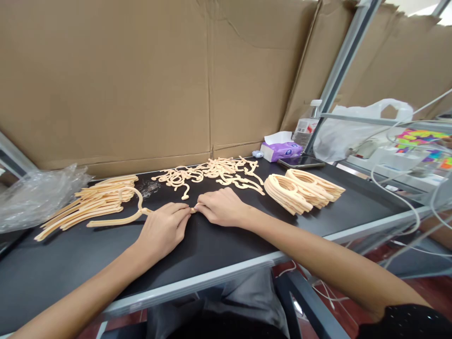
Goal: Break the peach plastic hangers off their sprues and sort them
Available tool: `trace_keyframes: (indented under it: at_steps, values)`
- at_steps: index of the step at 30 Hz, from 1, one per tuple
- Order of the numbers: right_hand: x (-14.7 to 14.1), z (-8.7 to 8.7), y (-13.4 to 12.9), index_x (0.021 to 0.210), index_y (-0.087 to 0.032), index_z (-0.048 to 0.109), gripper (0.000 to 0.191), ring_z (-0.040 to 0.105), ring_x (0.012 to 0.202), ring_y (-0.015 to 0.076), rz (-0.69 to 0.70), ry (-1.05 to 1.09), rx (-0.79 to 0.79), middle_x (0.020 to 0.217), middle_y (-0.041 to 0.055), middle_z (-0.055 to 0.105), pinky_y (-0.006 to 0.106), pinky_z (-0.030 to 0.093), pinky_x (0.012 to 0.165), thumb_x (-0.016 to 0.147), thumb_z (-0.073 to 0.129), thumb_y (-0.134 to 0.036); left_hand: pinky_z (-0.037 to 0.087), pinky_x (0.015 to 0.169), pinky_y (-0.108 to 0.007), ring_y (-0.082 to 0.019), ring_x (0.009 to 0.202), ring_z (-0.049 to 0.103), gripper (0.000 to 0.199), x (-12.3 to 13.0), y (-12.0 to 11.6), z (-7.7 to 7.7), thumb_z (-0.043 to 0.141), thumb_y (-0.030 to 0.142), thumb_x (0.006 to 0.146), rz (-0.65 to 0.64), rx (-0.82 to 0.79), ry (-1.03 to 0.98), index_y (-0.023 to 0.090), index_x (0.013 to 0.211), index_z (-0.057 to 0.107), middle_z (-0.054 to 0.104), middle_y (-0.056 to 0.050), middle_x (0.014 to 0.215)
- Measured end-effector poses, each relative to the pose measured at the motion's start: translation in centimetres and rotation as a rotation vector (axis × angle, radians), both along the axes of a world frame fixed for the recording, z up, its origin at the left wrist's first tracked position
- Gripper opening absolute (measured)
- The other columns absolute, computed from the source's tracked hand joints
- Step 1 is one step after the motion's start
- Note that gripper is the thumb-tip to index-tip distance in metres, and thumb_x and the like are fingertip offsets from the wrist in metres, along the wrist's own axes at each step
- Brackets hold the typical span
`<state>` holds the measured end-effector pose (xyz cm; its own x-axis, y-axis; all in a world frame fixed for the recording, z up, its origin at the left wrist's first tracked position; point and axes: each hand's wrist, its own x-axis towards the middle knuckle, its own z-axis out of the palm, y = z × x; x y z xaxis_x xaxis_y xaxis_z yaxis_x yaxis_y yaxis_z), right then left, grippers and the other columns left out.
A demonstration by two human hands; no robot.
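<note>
A beige plastic clothes hanger (pixel 123 221) lies low over the black tabletop, with its curved hook pointing up and away. My left hand (pixel 165 226) is closed around its middle, and one long arm sticks out to the left. Close by, my right hand (pixel 221 207) pinches the beige end that shows between my hands; my fingers hide most of this part. Left of my hands is a pile of long curved beige strips (pixel 93 202). Beyond them lies a loose heap of small beige hooks (pixel 212 170). Neatly stacked beige looped pieces (pixel 291 194) stand to the right.
A crumpled clear plastic bag (pixel 38 197) sits at the left. At the back right are a purple tissue pack (pixel 281 150), a phone (pixel 301 162) and a bottle (pixel 306 129). Cardboard (pixel 141 84) walls off the back. White cables (pixel 399 197) hang beyond the table's right end.
</note>
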<state>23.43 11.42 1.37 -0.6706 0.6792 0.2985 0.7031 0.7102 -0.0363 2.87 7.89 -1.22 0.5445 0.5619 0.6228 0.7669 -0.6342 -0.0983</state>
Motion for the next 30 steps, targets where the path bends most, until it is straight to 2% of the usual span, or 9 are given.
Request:
trace_keyframes:
  at_steps: [6,10,13,20,26,30]
  values:
    - [-0.1,0.1,0.0,0.091,-0.019,0.061,0.031,0.068,0.084,0.0193,-0.003,-0.006,-0.020,0.106,0.0041,0.073,0.031,0.018,0.057,0.100,0.039,-0.039,0.054,0.071,-0.034,-0.023,0.085,0.069,0.021,0.3,-0.3,0.5,0.049,0.020,0.095,0.052,-0.027,0.041,0.015,0.088,0.068,0.074,-0.008,0.093]
    - [-0.2,0.2,-0.2,0.093,-0.019,0.062,0.031,0.068,0.085,0.0192,-0.005,-0.005,-0.036,0.107,0.0042,0.073,0.031,0.020,0.057,0.100,0.039,-0.038,0.050,0.067,-0.033,-0.023,0.083,0.067,0.021,0.4,-0.5,0.8,0.045,0.020,0.097,0.128,-0.098,0.095,0.016,0.088,0.063,0.071,-0.008,0.091]
    - [-0.2,0.3,-0.2,0.093,-0.019,0.062,0.031,0.067,0.086,0.0189,-0.006,0.004,-0.048,0.108,0.0045,0.073,0.030,0.021,0.058,0.100,0.039,-0.038,0.049,0.070,-0.035,-0.023,0.084,0.065,0.021,0.3,-0.4,0.9,0.041,0.022,0.098,0.155,-0.178,0.096,0.017,0.088,0.059,0.068,-0.008,0.090]
    - [-0.2,0.0,0.1,0.091,-0.020,0.062,0.031,0.068,0.084,0.0193,-0.008,0.006,-0.024,0.105,0.0024,0.073,0.030,0.019,0.057,0.099,0.038,-0.039,0.046,0.076,-0.035,-0.021,0.084,0.056,0.018,-0.2,0.6,0.6,0.040,0.027,0.098,0.033,-0.414,-0.083,0.020,0.085,0.049,0.058,-0.005,0.089]
    - [-0.3,0.0,0.2,0.095,-0.022,0.064,0.034,0.068,0.084,0.0211,-0.044,-0.015,-0.076,0.095,0.0044,0.074,0.029,0.025,0.061,0.099,0.037,-0.043,0.045,0.074,-0.035,-0.020,0.081,0.054,0.018,-0.3,0.8,0.4,0.041,0.028,0.097,0.006,-0.437,-0.137,0.021,0.081,0.048,0.056,-0.004,0.084]
    - [-0.4,0.1,0.4,0.097,-0.023,0.066,0.035,0.068,0.088,0.0218,-0.058,-0.012,-0.129,0.097,0.0050,0.074,0.028,0.030,0.065,0.098,0.038,-0.044,0.046,0.072,-0.035,-0.020,0.078,0.055,0.018,-0.2,0.8,0.6,0.043,0.028,0.095,0.010,-0.430,-0.146,0.020,0.080,0.049,0.057,-0.004,0.082]
